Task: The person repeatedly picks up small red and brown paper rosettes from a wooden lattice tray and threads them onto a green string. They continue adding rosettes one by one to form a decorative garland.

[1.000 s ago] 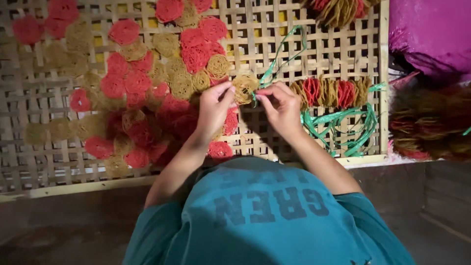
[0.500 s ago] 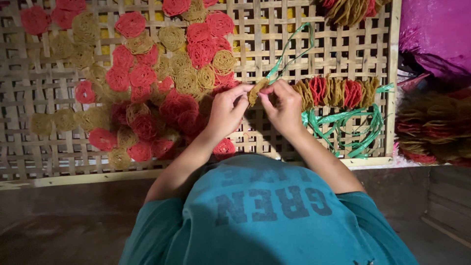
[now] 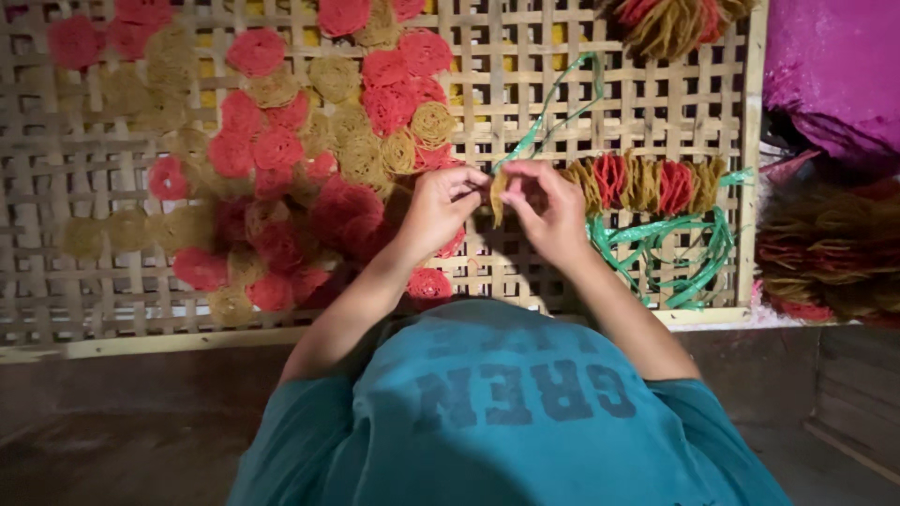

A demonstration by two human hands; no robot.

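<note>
My left hand (image 3: 438, 202) and my right hand (image 3: 547, 204) meet over a woven bamboo tray (image 3: 94, 290). Between their fingertips they pinch a small yellow noodle-like disc (image 3: 497, 195), held on edge. A green plastic strip (image 3: 553, 117) rises from the disc toward the back of the tray. Right of my right hand lies a strung row of yellow and red discs (image 3: 647, 183) on the same green strip. Many loose red and yellow discs (image 3: 309, 159) are spread over the tray to the left of my left hand.
Loops of green strip (image 3: 675, 248) lie at the tray's right front. Bundles of strung discs (image 3: 825, 253) are stacked right of the tray, under a purple plastic bag (image 3: 834, 66). Another bunch (image 3: 675, 19) sits at the tray's far edge. My teal shirt (image 3: 506, 412) fills the foreground.
The yellow disc has turned from lying flat between my fingers to standing on edge, and both hands have closed in tighter around it. The green strip now runs up from the disc.
</note>
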